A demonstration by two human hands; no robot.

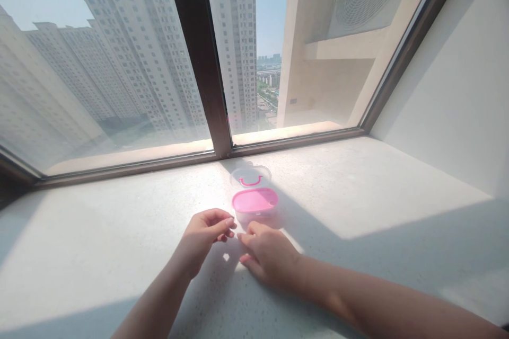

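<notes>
Centrally in frame, the pink-lidded container (254, 200) lies crosswise just above the right hand (272, 254), left hand (207, 230) alongside; fingers curled, any grip indeterminable.

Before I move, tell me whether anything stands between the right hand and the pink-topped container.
Nothing visible stands between the right hand and the pink-topped container just beyond it. The left hand is to one side; the pink handle is beyond the container.
</notes>
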